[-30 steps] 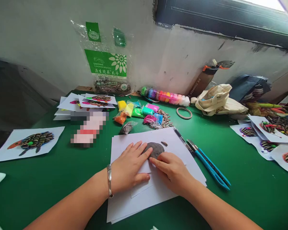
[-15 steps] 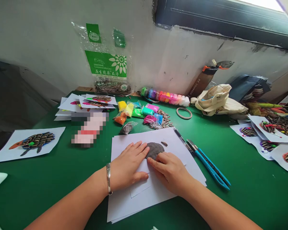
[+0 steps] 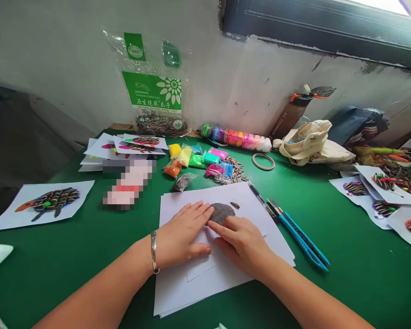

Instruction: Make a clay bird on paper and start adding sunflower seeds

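Head view is showing, farthest left, a sheet with a seed-covered figure (image 3: 55,201) lying on the green counter (image 3: 89,256), well apart from the hands. Farther right, a clear packet of grey material (image 3: 184,182) is sitting just beyond the stacked white paper (image 3: 178,292). On that stack the left hand (image 3: 183,235) is lying flat, its fingers side by side and its thumb standing apart, gripping nothing; its leading fingertips are meeting the left rim of the flattened grey clay (image 3: 222,212). Compared with a second ago, those fingertips are covering slightly less of the clay, though the hand is staying almost in place.

The clay is resting on the upper middle of the paper, between the two hands. A single seed (image 3: 234,205) is lying just beside its far right edge. The right hand (image 3: 241,240) is keeping its index finger extended against the clay's near edge, the other fingers curling; whether they are pinching anything is hidden. That index tip is now reaching farther left along the rim, which is suggesting that the edge is being pressed and smoothed bit by bit. Rightmost, a blue cutter (image 3: 303,242) is lying untouched.
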{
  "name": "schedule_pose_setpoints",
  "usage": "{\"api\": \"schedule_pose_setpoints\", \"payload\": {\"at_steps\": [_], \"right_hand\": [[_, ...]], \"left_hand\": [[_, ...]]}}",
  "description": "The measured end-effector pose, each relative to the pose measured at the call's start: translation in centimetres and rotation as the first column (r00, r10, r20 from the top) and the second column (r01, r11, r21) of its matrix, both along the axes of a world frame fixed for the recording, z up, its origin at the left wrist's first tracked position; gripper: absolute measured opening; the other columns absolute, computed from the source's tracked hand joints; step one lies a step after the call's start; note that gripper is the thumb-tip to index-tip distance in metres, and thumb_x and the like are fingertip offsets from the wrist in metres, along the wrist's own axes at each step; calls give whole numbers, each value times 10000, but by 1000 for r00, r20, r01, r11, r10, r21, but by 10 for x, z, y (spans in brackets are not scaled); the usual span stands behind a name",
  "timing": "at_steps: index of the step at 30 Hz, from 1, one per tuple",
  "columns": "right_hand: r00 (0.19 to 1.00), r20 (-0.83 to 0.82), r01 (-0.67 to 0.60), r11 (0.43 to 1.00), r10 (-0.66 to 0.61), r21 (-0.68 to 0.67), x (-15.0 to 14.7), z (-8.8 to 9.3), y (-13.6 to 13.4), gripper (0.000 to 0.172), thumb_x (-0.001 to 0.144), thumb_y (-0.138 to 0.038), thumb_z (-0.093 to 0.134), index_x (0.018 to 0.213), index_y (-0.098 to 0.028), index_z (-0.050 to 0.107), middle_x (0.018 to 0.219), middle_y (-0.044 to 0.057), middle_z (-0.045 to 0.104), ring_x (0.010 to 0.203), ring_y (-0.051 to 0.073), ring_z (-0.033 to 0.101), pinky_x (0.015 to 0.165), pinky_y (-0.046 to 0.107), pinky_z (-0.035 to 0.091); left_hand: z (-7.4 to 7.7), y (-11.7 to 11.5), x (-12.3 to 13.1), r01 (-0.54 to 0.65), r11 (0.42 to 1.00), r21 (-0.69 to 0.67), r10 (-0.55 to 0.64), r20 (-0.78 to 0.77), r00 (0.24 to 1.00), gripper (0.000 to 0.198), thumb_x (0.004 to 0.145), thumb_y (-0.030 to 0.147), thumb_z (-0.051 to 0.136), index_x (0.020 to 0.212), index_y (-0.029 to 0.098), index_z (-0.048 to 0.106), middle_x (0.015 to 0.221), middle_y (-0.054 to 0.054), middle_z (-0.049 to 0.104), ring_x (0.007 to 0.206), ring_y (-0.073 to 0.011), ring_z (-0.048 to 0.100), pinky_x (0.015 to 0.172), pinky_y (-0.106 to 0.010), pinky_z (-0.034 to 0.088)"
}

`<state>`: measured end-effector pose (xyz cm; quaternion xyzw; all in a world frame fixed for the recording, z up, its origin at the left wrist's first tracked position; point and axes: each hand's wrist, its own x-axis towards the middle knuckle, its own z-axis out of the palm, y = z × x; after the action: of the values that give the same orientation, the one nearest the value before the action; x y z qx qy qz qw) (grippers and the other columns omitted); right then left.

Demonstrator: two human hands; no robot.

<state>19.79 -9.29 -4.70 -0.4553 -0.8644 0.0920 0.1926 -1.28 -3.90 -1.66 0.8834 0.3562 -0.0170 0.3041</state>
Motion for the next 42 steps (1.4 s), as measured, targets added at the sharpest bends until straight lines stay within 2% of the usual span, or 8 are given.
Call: {"api": "schedule_pose_setpoints", "payload": {"at_steps": [5, 9, 17, 20, 27, 32, 37, 42], "right_hand": [[999, 40, -1, 1000, 2, -17, 0, 1, 0, 268, 963, -305, 477, 1177, -236, 621, 796, 25, 563, 715, 171, 507, 632, 306, 292], [1000, 19, 0, 1000, 1, -26, -1, 3, 0, 320, 963, -322, 485, 1259, -244, 578, 826, 30, 574, 736, 169, 522, 641, 302, 294], [997, 71, -2, 1000, 2, -4, -2, 3, -1, 310, 969, -336, 473, 1246, -251, 584, 826, 25, 573, 729, 169, 507, 625, 308, 279], [996, 87, -20, 1000, 20, 9, -1, 4, -2, 369, 961, -358, 493, 1316, -264, 530, 847, 28, 575, 749, 175, 504, 634, 312, 282], [984, 176, -14, 998, 3, 62, -8, 10, -4, 346, 922, -412, 554, 1221, -244, 601, 832, 39, 584, 711, 180, 480, 638, 325, 281], [988, 155, -17, 998, 7, 63, -6, 8, -4, 343, 931, -404, 536, 1221, -233, 599, 833, 41, 582, 709, 183, 481, 631, 326, 287], [987, 130, -96, 995, 90, 40, 0, 9, -7, 348, 931, -413, 543, 1230, -241, 583, 882, 47, 582, 754, 181, 501, 667, 329, 319], [991, 122, -67, 997, 61, 44, -1, 9, -6, 325, 931, -395, 547, 1202, -224, 594, 874, 47, 584, 742, 174, 511, 662, 322, 331]], "left_hand": [[4, 4, -3, -5, 998, -59, 5, 3, 1000, 823, 831, 442, 624, 1504, 161, 243, 1585, -113, 190, 1468, -272, 127, 1199, -460, 128], [6, 6, -5, -14, 996, -88, 14, 6, 1000, 811, 818, 407, 634, 1497, 161, 265, 1584, -114, 194, 1468, -273, 124, 1199, -457, 135], [8, 10, -10, -52, 993, -103, 59, 63, 996, 750, 813, 346, 615, 1476, 158, 319, 1569, -126, 246, 1453, -281, 192, 1178, -434, 234], [11, 12, -11, -59, 994, -94, 63, 45, 997, 704, 821, 328, 603, 1458, 159, 356, 1559, -127, 277, 1443, -283, 231, 1173, -429, 248], [12, 12, -12, -50, 998, -29, 50, 24, 998, 607, 821, 257, 598, 1398, 150, 444, 1547, -120, 316, 1429, -288, 272, 1172, -408, 261], [10, 11, -11, -34, 999, -2, 34, 20, 999, 606, 824, 251, 603, 1400, 163, 438, 1545, -116, 324, 1434, -275, 262, 1171, -401, 265], [11, 11, -11, -47, 999, -9, 47, 9, 999, 628, 828, 254, 612, 1417, 155, 416, 1548, -127, 313, 1434, -275, 261, 1173, -401, 260], [10, 10, -11, -45, 999, -25, 46, 15, 999, 621, 830, 251, 610, 1414, 147, 424, 1549, -129, 310, 1438, -279, 248, 1175, -406, 253]]}}
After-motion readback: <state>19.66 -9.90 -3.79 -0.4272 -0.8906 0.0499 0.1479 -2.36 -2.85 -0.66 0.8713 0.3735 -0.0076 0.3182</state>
